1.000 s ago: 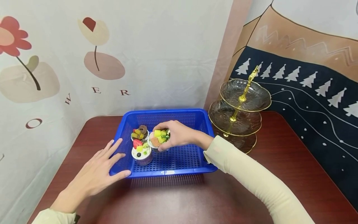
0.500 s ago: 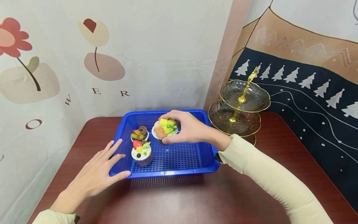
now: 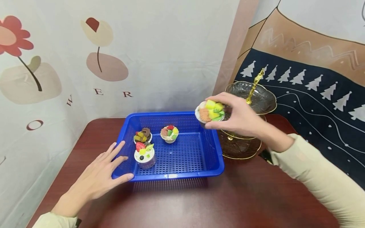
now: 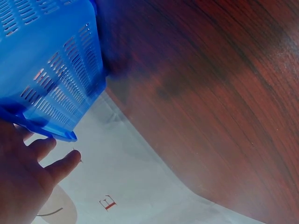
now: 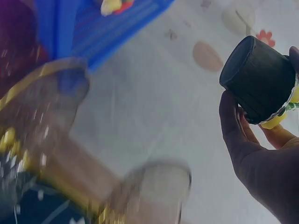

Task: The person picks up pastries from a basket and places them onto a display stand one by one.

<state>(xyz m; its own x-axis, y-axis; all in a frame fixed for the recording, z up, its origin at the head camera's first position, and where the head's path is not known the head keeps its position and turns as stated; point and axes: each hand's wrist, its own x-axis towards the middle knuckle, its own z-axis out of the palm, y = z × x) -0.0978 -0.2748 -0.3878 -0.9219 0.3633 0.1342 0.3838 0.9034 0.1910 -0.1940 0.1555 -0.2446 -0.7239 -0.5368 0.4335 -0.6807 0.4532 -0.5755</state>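
Observation:
My right hand (image 3: 238,114) grips a dessert cup (image 3: 210,112) topped with yellow and green fruit pieces and a biscuit, raised above the basket's back right corner. In the right wrist view, the dark side of this dessert cup (image 5: 261,77) sits between thumb and fingers. My left hand (image 3: 99,172) rests with spread fingers on the left rim of a blue basket (image 3: 171,176). Inside the basket are a white cream cup (image 3: 144,158) with strawberry, a chocolate-topped cup (image 3: 142,136) behind it, and a small fruit-topped cup (image 3: 169,134) toward the back.
A three-tier stand (image 3: 242,152) with gold-edged dark glass plates and a gold handle stands right of the basket, partly behind my right hand. The reddish-brown table (image 3: 176,205) extends in front. Printed cloths (image 3: 171,57) hang behind it.
My right hand has lifted the yellow-and-green fruit dessert cup out of the basket and carried it up and right. The small fruit-topped cup behind has come into view. My left hand stays put.

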